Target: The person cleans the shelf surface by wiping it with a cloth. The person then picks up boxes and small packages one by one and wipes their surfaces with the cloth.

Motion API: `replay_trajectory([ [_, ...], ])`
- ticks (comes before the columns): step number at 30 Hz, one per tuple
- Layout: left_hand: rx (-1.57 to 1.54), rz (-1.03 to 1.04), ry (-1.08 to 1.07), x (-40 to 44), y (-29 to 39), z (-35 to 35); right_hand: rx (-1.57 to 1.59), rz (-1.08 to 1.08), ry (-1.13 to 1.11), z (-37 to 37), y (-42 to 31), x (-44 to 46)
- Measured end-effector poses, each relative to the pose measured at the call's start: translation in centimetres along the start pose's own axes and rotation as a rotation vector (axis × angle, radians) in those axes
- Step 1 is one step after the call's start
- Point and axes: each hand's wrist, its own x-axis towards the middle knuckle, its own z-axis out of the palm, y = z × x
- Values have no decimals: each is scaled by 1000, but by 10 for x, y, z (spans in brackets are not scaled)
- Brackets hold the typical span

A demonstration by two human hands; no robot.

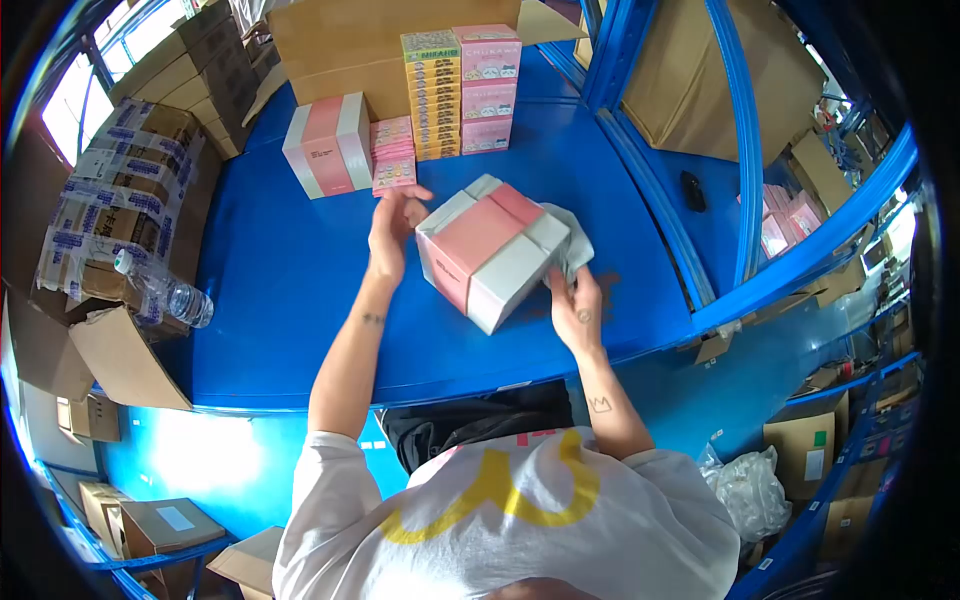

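Observation:
A white and pink box (pixel 478 250) sits tilted at an angle on the blue tabletop, between my two hands. My left hand (pixel 392 232) is beside its upper left side, fingers apart and holding nothing; a narrow gap seems to separate it from the box. At the box's right side, my right hand (pixel 578 305) has its fingers closed on a light grey cloth (pixel 572 240). The cloth is bunched against the box's right corner, and part of it is hidden behind the box.
Behind stand another white and pink box (pixel 328 147), a pile of small pink packs (pixel 393 155), stacked yellow boxes (pixel 432 95) and pink boxes (pixel 487 90). A plastic bottle (pixel 165 288) leans by taped cartons (pixel 125 200) at left. Blue shelf posts (pixel 735 140) border the right.

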Motion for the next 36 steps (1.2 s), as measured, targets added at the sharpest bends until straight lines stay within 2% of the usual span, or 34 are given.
replay_trajectory([
  [1, -4, -8, -1, -2, -1, 6, -3, 9, 1, -1, 2, -4],
  [5, 174, 269, -87, -9, 0, 38, 120, -172, 50, 16, 9, -26],
  [6, 173, 265, -86, -10, 1, 39, 152, -223, 61, 23, 9, -29],
  [10, -15, 51, -186, -12, 2, 42, 277, -415, 114, 37, 13, -43],
  [13, -91, -59, -234, -18, 2, 44, 376, -456, 150, 18, -13, -17],
  [15, -152, -139, -285, -18, 6, 40, -45, -708, -7, 1, -49, 17],
  [17, -135, -138, -307, -18, 7, 33, -345, -773, -135, 0, -67, 45],
  [18, -119, -136, -331, -17, 6, 28, -347, -775, -136, 3, -74, 51],
  [20, -103, -129, -375, -15, 1, 24, -650, -835, -202, 8, -86, 57],
  [21, -119, -127, -369, -13, -4, 23, -661, -834, -217, 8, -89, 55],
  [25, -180, -36, -477, 3, -14, 11, -291, -887, -651, 15, -94, 40],
  [28, -93, -26, -460, 3, -11, 12, -99, -976, -649, -1, -68, 54],
  [30, -14, -15, -454, 2, -8, 13, -190, -675, -270, -7, -73, 57],
  [35, 213, 37, -450, -4, 8, 11, -336, -624, -25, -3, -64, 76],
  [36, 227, 47, -452, -6, 13, 12, -119, -554, 51, -1, -51, 79],
])
